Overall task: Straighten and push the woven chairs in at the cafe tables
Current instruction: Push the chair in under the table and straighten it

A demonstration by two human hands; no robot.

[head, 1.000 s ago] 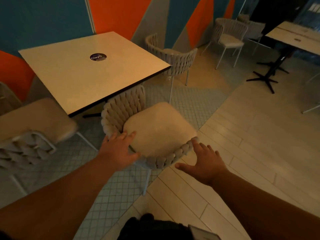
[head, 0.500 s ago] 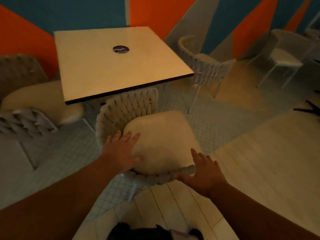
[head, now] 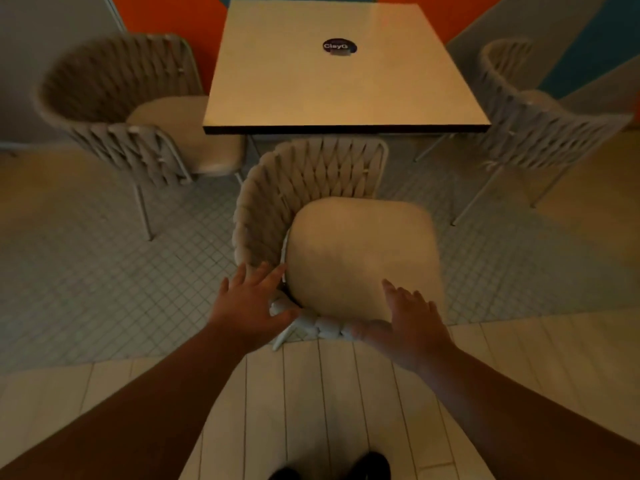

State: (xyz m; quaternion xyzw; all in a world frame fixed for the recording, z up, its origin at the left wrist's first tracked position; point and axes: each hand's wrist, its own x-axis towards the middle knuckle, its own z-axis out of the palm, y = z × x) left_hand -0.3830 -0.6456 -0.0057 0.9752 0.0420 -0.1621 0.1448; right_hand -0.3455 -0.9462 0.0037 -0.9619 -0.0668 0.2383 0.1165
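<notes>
A woven chair with a cream cushion stands just in front of me, below the near edge of the square cafe table. Its woven back curves along the table side and the left side, and the seat opens to the right. My left hand lies on the near-left corner of the woven rim, fingers spread and thumb hooked along the rim. My right hand covers the near rim, with its fingers spread onto the cushion and its thumb along the weave.
A second woven chair stands left of the table, and a third woven chair stands to the right, turned outward. A round dark sticker marks the tabletop. Small grey tiles lie under the table, pale planks under my shoes.
My view has swung left, so the table now sits square ahead. My right hand has moved from beside the rim's end onto the near rim. My left hand stays on the near-left corner.
</notes>
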